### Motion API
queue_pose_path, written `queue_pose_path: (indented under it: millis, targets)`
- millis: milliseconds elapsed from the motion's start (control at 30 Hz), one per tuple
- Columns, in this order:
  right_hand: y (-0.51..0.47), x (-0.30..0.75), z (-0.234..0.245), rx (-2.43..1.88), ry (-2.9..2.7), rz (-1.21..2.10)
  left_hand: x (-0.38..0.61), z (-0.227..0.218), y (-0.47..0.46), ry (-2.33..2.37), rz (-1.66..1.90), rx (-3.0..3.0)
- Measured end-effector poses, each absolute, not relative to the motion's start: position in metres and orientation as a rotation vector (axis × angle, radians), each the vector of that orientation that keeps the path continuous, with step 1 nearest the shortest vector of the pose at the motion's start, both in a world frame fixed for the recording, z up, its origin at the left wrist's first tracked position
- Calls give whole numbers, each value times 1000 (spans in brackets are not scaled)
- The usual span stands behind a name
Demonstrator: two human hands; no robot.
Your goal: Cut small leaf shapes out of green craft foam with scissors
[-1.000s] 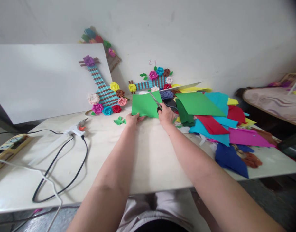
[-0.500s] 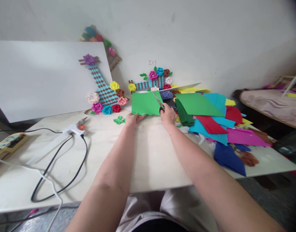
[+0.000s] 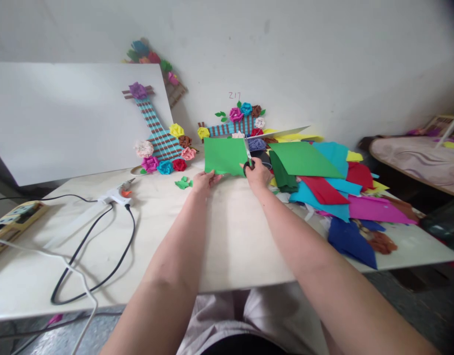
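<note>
A bright green sheet of paper (image 3: 225, 155) is held up off the table in front of me, its lower edge uneven. My left hand (image 3: 205, 181) pinches its lower left corner between thumb and fingers. In my right hand (image 3: 258, 173) is a pair of scissors (image 3: 248, 150), fingers through the dark handles. The blades point away from me along the sheet's right edge; whether they touch the paper I cannot tell. Small green scraps (image 3: 183, 183) lie on the table just left of my left hand.
A glue gun (image 3: 118, 195) with a looped black cord rests at left by a power strip (image 3: 16, 224). Behind stand a flower-trimmed paper guitar (image 3: 160, 135) and a similar flowered piece (image 3: 230, 127). Coloured paper sheets (image 3: 319, 192) pile up at right.
The scissors have swung from slanting across the green sheet to pointing nearly straight away at its right edge. My right hand has turned with them; the left keeps its hold.
</note>
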State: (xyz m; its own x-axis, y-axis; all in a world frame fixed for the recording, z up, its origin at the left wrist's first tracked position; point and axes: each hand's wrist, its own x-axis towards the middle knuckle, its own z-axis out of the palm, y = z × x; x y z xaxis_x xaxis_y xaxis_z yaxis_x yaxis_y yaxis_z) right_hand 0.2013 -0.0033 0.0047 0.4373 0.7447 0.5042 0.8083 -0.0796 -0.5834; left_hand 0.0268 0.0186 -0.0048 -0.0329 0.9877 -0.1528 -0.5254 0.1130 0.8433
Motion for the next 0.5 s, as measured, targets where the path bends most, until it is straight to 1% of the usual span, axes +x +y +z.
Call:
queue_pose_path:
  millis: [100, 233, 300, 500]
  targets:
    - [-2, 194, 4, -1713, -1455, 61, 27, -3, 18, 911, 1364, 704]
    - [-1, 185, -2, -1510, -1624, 555, 27, 0, 17, 912, 1355, 677]
    - [-1, 181, -3, -1422, -1645, 737, 27, 1, 16, 922, 1358, 640]
    - [-10, 181, 6, -1381, -1580, 1041, 28, -1, 17, 928, 1384, 647]
